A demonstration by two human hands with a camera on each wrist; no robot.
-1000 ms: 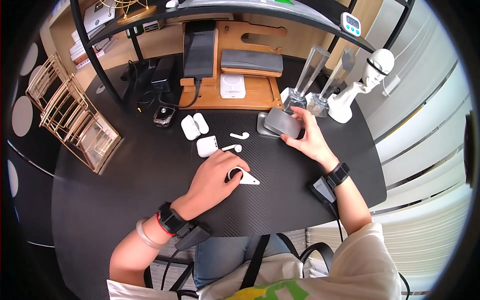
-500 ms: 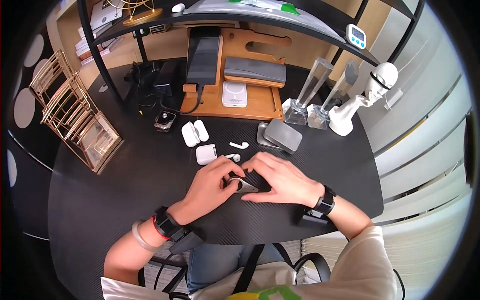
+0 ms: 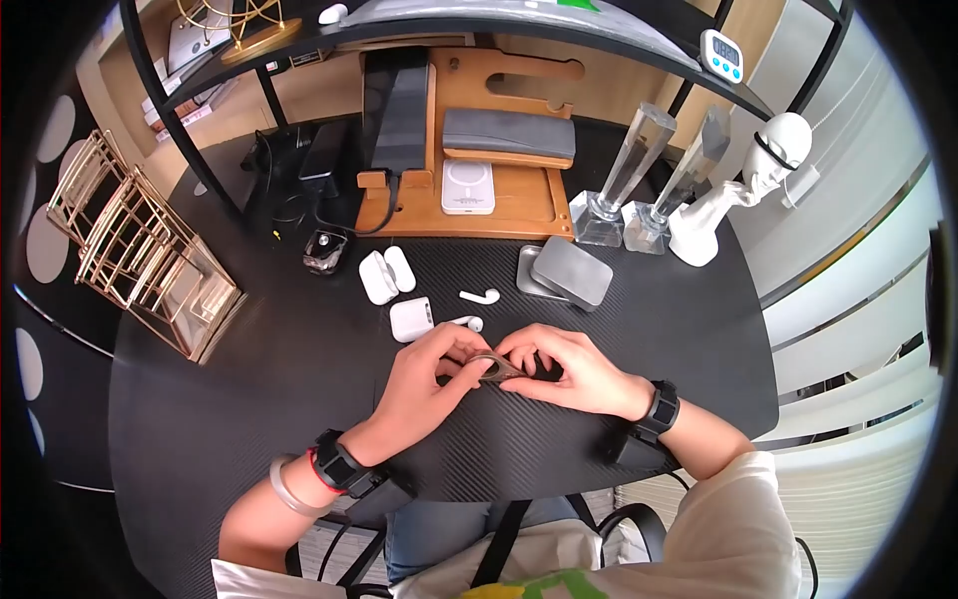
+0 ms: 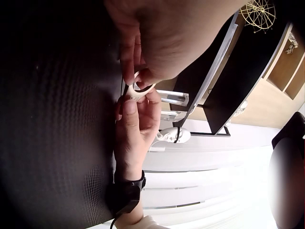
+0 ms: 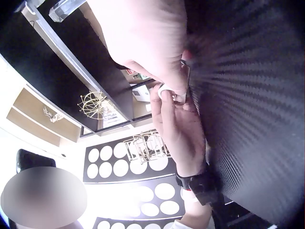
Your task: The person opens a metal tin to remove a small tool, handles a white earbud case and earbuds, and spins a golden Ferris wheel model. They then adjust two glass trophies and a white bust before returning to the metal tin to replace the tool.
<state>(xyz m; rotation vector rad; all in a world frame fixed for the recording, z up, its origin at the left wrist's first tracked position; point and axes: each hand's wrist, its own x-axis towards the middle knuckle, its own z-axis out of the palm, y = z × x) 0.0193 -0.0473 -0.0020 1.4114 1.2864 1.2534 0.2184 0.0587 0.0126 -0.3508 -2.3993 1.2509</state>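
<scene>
A small flat piece with a round hole (image 3: 496, 367) is held between both hands just above the black table. The left hand (image 3: 424, 391) pinches its ring end between thumb and fingers. From the other side, the right hand (image 3: 579, 374) pinches the narrower end. In the left wrist view the pale ring (image 4: 138, 91) shows between the fingertips, with the right hand (image 4: 133, 133) below it. The right wrist view shows the ring's edge (image 5: 163, 89) by the left hand (image 5: 183, 138); the rest is largely covered by fingers.
Beyond the hands lie a white earbud (image 3: 480, 297), another earbud (image 3: 469, 322), a white case (image 3: 411, 319), an open case (image 3: 387, 276) and a grey tin (image 3: 574, 272). A wooden stand (image 3: 519, 215) is at the back, a gold rack (image 3: 150, 250) at the left.
The right hand has left the grey tin, come to the left hand and now grips the holed piece too. That piece is tilted up from the table instead of lying flat.
</scene>
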